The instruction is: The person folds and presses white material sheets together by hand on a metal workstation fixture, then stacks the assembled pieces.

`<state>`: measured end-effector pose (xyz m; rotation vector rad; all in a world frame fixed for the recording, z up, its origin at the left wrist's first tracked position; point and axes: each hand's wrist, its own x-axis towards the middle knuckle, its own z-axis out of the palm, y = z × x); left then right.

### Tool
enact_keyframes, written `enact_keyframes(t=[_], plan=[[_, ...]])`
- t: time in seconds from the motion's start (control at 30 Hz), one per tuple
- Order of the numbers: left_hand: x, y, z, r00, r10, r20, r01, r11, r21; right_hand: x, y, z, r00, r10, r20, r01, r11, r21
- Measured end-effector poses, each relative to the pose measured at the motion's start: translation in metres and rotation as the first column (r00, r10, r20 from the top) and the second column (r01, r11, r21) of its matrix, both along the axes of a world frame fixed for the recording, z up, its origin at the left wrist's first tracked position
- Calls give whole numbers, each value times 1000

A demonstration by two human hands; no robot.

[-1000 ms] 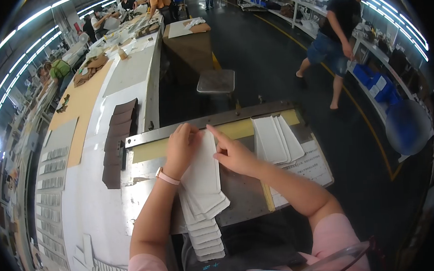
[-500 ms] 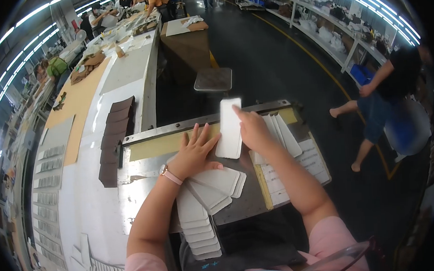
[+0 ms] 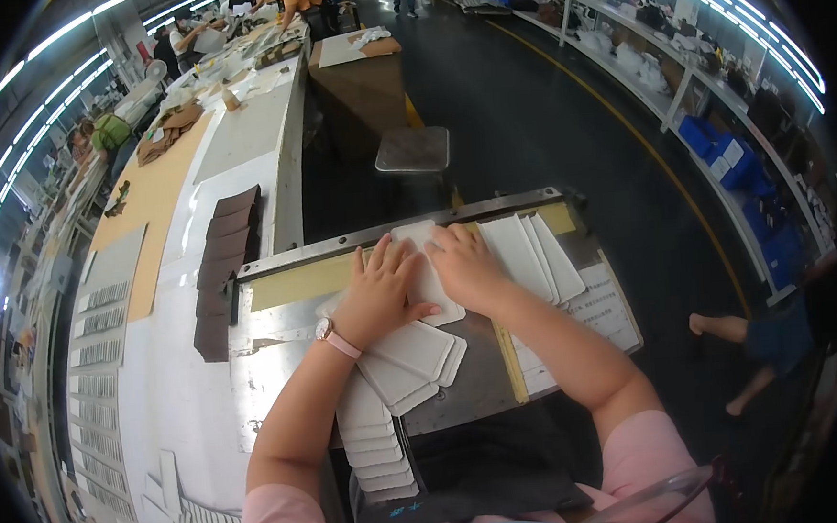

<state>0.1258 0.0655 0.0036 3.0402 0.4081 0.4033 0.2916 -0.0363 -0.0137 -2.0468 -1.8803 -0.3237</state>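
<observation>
A white rectangular panel with rounded corners lies on the metal work plate, between my hands. My left hand rests flat with spread fingers, its fingertips at the panel's left edge. My right hand has its fingers bent over the panel's upper right side, gripping along that edge; the underside of the fingers is hidden. Below my left hand, several similar white panels are fanned out, and an overlapping row runs toward my lap. More white panels overlap just right of my right hand.
A metal bar borders the plate's far edge. Brown overlapping pieces lie on the long table at left. A printed sheet is at right. A stool stands ahead; a person's legs are in the right aisle.
The white panel has shifted slightly left and toward me. My right hand has gone from a pointing finger to bent fingers over its edge. The person at right has moved nearer.
</observation>
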Motion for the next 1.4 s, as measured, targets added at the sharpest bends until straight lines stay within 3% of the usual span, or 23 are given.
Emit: enact_keyframes(t=[0.07,0.17,0.37,0.47,0.77,0.87,0.97,1.17,1.27,1.37,1.4], plan=[[-1,1,-4,1000,12,1,-12,1000,-26,-4,-1,0,999,13,35,-16,996,87],[-2,4,-12,999,9,51,-7,999,-38,-4,2,-5,996,50,-78,-51,999,-14],[-2,7,-13,998,4,67,-1,998,-58,-5,1,4,992,14,-125,-21,998,-57],[-2,6,-10,998,-13,67,18,997,-73,2,4,-9,994,57,-91,-49,995,91],[-3,5,-10,993,-10,119,13,1000,-24,-2,3,-8,997,48,-59,-40,991,129],[-3,3,-4,991,-28,134,29,1000,-6,-2,0,9,984,33,-178,-40,998,-40],[-4,1,0,989,-43,141,41,999,15,4,3,-4,986,94,-135,-83,993,89],[-6,3,-2,985,-24,173,29,999,-26,3,2,2,988,68,-137,-72,997,-21],[-6,0,0,985,-41,170,48,998,-39,-4,1,1,995,-31,-91,43,990,132],[-6,-2,0,994,-34,100,40,998,-55,-5,-2,-3,991,-131,37,125,983,132],[-6,-2,2,995,-35,95,40,998,-47,-4,-3,3,980,-178,86,174,983,50]])
